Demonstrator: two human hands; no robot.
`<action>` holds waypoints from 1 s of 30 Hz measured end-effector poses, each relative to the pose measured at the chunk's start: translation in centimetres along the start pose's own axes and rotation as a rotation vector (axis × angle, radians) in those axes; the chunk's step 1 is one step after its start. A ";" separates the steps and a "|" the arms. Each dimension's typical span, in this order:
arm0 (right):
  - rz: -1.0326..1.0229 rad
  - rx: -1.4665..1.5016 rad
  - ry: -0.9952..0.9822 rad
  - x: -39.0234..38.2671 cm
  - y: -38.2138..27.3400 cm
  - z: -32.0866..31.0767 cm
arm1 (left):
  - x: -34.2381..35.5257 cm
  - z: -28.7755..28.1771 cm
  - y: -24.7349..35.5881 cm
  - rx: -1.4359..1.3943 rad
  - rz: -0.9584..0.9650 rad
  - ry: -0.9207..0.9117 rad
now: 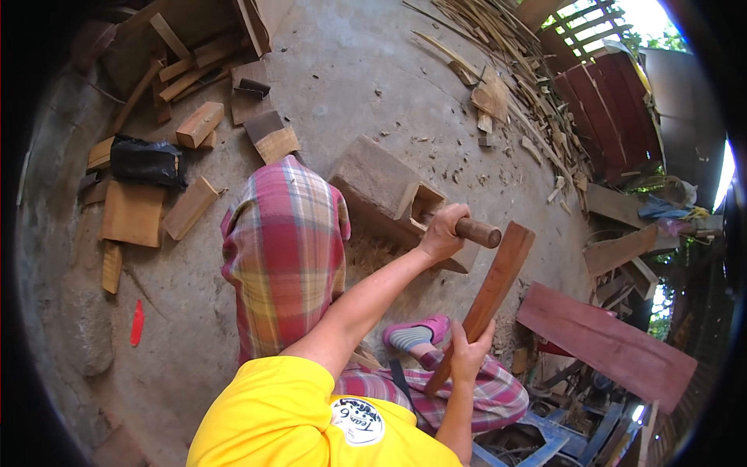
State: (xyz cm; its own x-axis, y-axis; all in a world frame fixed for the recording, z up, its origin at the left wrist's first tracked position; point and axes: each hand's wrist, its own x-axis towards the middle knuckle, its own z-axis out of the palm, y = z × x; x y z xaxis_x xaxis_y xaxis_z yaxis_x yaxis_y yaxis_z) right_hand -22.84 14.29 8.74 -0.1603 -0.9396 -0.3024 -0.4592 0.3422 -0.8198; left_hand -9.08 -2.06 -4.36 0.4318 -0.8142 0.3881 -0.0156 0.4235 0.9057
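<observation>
My left hand (443, 233) is wrapped round the thick wooden handle (478, 232) of a chisel, and the handle's butt sticks out past my fist. Its lower end points into a squarish hollow cut in the end of a wooden block (372, 175); the blade is hidden. The block lies on the floor beside my plaid-covered knee (288, 226). In my right hand (471, 354) I grip a long, flat, reddish-brown wooden bar (502, 272) used-looking like a mallet, tilted upward. Its upper end stands just right of the chisel handle, apart from it.
Offcuts and wood blocks (132, 214) lie at the left, with a black wrapped bundle (146, 161) on them. A reddish plank (607, 342) rests at the right above a blue metal frame (545, 436). Wood strips (506, 47) pile up at the far right; chips litter the floor.
</observation>
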 end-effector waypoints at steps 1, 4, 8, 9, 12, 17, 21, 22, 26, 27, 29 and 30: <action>-0.049 -0.021 0.021 -0.3 -0.1 -0.4 | 0.2 -0.3 0.0 0.031 -0.018 0.068; -0.152 0.111 0.232 -0.9 -0.4 -1.1 | 0.2 -0.5 -0.1 0.007 -0.037 0.128; -0.410 0.124 0.274 -0.7 -0.2 -1.0 | 0.1 -0.6 -0.2 0.017 -0.051 0.109; -0.318 0.032 0.312 -0.4 0.0 -0.5 | 0.2 -0.5 -0.2 0.012 -0.050 0.105; -0.108 -0.133 -0.064 1.0 0.5 0.1 | 0.2 -0.4 0.4 -0.006 -0.072 0.110; -0.124 -0.050 0.125 -0.3 -0.7 -1.2 | 0.1 0.3 0.1 0.005 0.034 0.071; -0.358 0.126 0.248 -0.7 -2.7 -1.8 | 0.0 0.8 -0.2 0.001 0.065 0.073; -0.499 0.164 0.235 -0.6 -2.9 -1.9 | -0.1 0.8 -0.3 0.000 0.062 0.073; -0.324 -0.030 0.327 0.6 0.1 0.9 | 0.1 0.7 -0.3 0.016 0.010 0.106; -0.370 -0.312 0.025 2.0 -0.3 0.4 | 0.1 0.8 -0.3 0.016 0.013 0.119; -0.284 -0.219 0.051 1.6 -1.0 0.0 | 0.2 0.8 -0.2 0.029 0.020 0.104; -0.132 -0.103 0.038 0.8 -1.8 -1.0 | -0.1 0.6 -0.2 0.048 0.007 0.091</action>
State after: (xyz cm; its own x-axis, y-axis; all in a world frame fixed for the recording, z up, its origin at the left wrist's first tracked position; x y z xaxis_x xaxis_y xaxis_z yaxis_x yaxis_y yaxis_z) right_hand -23.05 12.97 10.45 -0.1247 -0.9766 -0.1751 -0.5655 0.2150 -0.7962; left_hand -9.71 -2.30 -4.45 0.5120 -0.7707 0.3793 -0.0613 0.4077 0.9110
